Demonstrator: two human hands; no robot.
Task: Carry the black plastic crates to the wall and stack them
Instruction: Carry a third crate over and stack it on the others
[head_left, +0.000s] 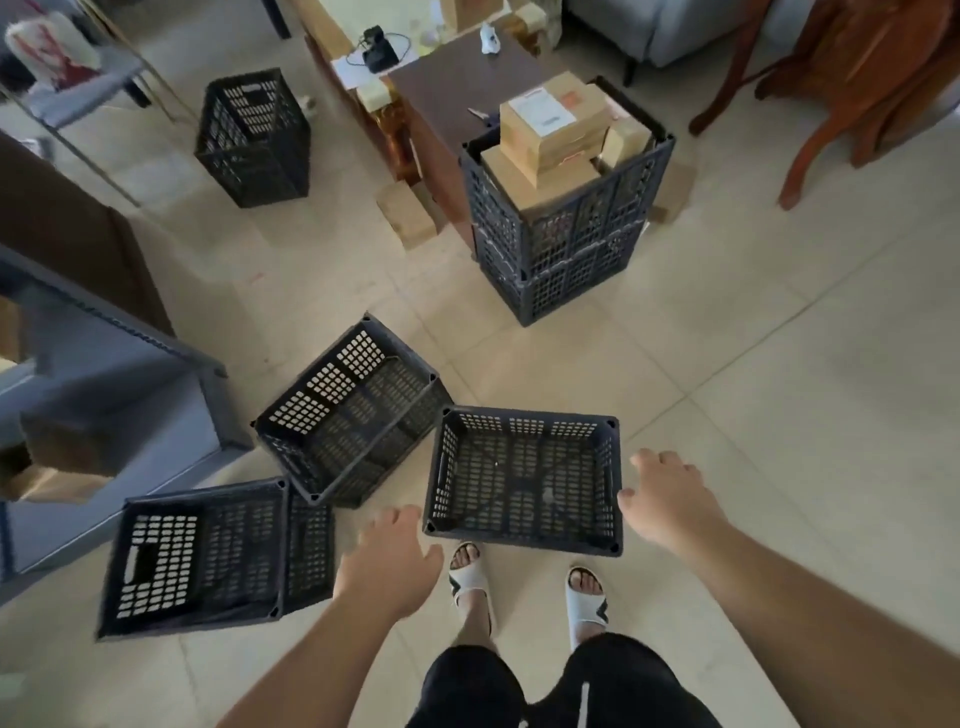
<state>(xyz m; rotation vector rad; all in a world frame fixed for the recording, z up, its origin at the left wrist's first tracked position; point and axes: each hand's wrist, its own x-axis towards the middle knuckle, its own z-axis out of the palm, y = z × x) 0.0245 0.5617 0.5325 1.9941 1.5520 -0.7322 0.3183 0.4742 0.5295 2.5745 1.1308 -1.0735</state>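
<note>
Item: empty black crate (524, 480), upright on the floor just ahead of my feet. My left hand (387, 564) and right hand (670, 501) flank it, fingers spread, holding nothing. Best handling, I judge: grip opposite rims evenly and lift level.

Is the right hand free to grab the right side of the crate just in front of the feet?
Probably yes: the right hand is open beside the crate, with only bare floor between them.

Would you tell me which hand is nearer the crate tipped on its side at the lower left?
Left. The left hand hovers just right of that crate; the right hand is far beyond.
</note>
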